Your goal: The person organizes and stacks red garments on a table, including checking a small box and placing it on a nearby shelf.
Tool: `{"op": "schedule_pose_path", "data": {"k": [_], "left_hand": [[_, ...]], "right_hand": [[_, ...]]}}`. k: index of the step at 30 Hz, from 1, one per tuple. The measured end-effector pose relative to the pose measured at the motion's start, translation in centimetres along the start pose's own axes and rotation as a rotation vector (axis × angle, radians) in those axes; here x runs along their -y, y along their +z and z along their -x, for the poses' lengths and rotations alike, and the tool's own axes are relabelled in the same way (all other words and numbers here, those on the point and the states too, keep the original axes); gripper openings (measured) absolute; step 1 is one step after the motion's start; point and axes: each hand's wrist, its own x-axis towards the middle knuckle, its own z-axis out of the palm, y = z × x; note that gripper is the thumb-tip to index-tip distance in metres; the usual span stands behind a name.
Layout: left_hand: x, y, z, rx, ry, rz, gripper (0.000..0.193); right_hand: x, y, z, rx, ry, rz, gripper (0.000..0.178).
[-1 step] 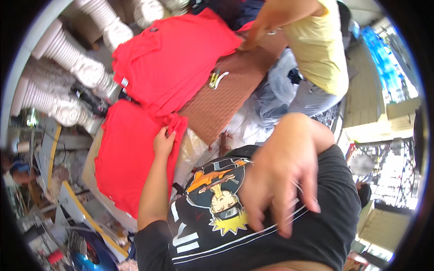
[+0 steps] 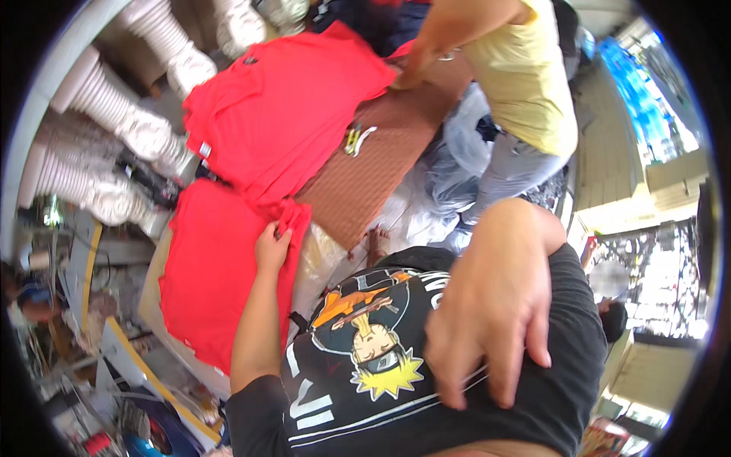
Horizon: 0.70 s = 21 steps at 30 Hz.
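Note:
A red garment (image 2: 213, 274) is spread on the table to my left. My left hand (image 2: 272, 247) pinches its bunched edge between thumb and fingers. Just beyond it lies another red garment (image 2: 282, 107), flat and touching the first. My right hand (image 2: 495, 312) hangs in front of my black printed T-shirt (image 2: 381, 343), fingers pointing down and apart. Nothing shows in it, and it is away from the fabric. A small yellow-handled tool (image 2: 352, 141) with a white curved piece rests on the brown ribbed cloth (image 2: 373, 175), right of the far garment.
A person in a yellow top (image 2: 518, 84) stands at the far right, one arm reaching to the far garment's edge. Clear plastic bags (image 2: 461, 152) lie beside them. Several white ornate columns (image 2: 114, 183) line the left side. Yellow-edged boards (image 2: 152, 373) stand lower left.
My right hand has moved slightly right and down, and its blur has lessened. The view has shifted a little; my left hand stays on the red garment's edge.

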Motion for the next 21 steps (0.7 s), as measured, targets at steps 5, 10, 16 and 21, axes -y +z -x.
{"op": "schedule_pose_path", "data": {"k": [5, 10, 16, 21], "left_hand": [[1.5, 0.0, -1.8, 0.167, -0.1, 0.295, 0.025], [0.7, 0.3, -2.2, 0.254, -0.222, 0.372, 0.023], [4.1, 0.9, -2.2, 0.148, -0.133, 0.275, 0.028], [1.7, 0.7, -1.4, 0.087, -0.059, 0.031, 0.036]], "right_hand": [[6.1, 4.7, -1.9, 0.003, 0.123, 0.301, 0.019], [10.2, 5.8, -2.2, -0.025, 0.177, 0.516, 0.023], [7.9, 2.2, 0.3, -0.105, 0.271, 0.38, 0.021], [-1.3, -5.7, 10.0, -0.611, 0.914, 0.176, 0.034]]}}
